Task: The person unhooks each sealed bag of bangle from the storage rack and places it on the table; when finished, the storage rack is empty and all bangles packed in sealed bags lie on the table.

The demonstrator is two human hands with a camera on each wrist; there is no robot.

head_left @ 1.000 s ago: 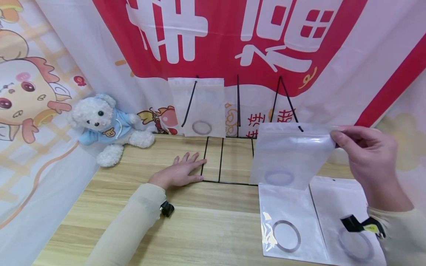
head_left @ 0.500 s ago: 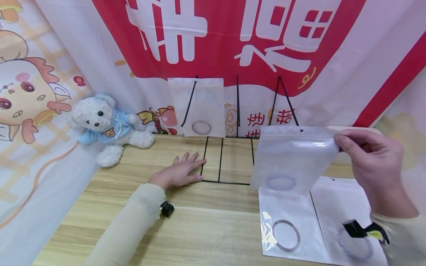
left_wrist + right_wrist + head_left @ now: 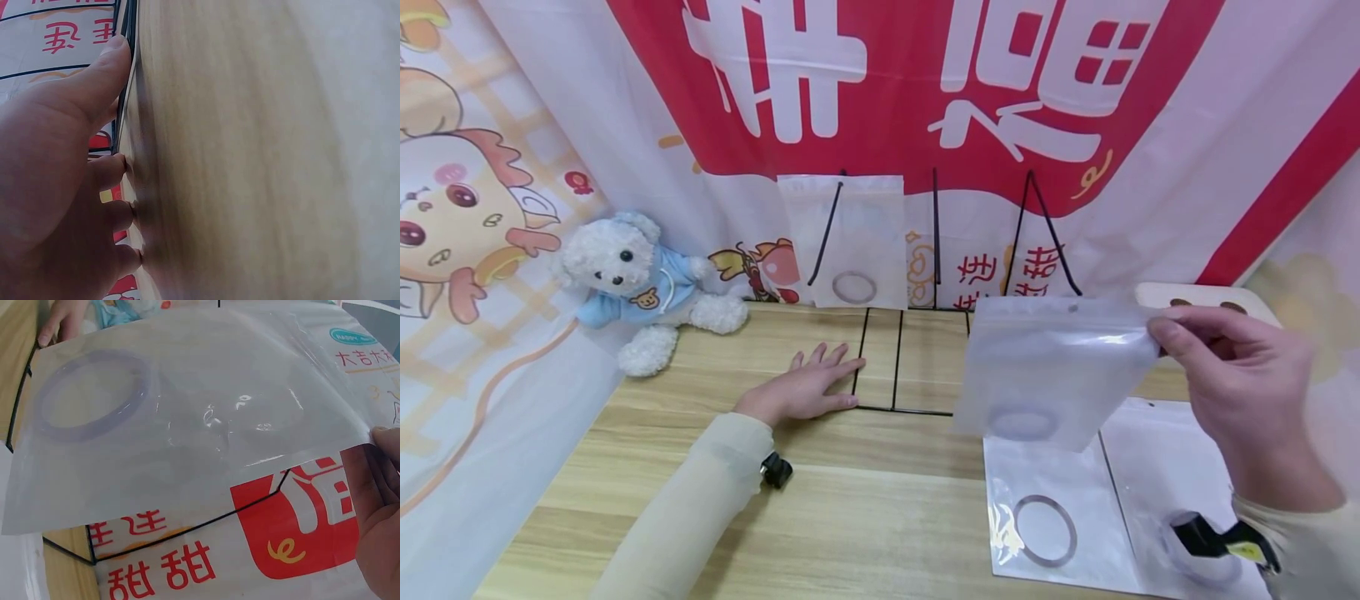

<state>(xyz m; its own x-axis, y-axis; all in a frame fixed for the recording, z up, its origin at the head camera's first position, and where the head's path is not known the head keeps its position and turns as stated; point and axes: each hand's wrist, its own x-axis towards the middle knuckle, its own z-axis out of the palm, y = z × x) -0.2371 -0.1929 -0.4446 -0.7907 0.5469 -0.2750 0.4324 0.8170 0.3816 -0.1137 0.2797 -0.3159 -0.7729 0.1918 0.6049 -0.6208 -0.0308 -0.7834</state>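
My right hand (image 3: 1247, 392) pinches the top right corner of a frosted zip bag (image 3: 1045, 358), which hangs tilted with a pale purple bangle (image 3: 1021, 422) showing at its bottom. The bag's hole sits just below the tip of a black wire hook (image 3: 1052, 229). In the right wrist view the bangle (image 3: 94, 394) lies flat inside the bag. My left hand (image 3: 805, 387) rests on the wooden table with fingers spread, its thumb and index fingertips at the black wire rack's base (image 3: 895, 367). A second bag (image 3: 842, 242) with a bangle hangs on the rack's left hook.
Two more bagged bangles lie side by side at the front right, the nearer-left bag (image 3: 1060, 508) and the right bag (image 3: 1172, 467). A white plush dog (image 3: 640, 283) sits at the back left. Behind the rack hangs a red and white printed cloth (image 3: 910, 158).
My right hand has moved slightly down, lowering the bag from over the hook's tip to below it. A cream object behind the hand shows more. My left hand stays put.
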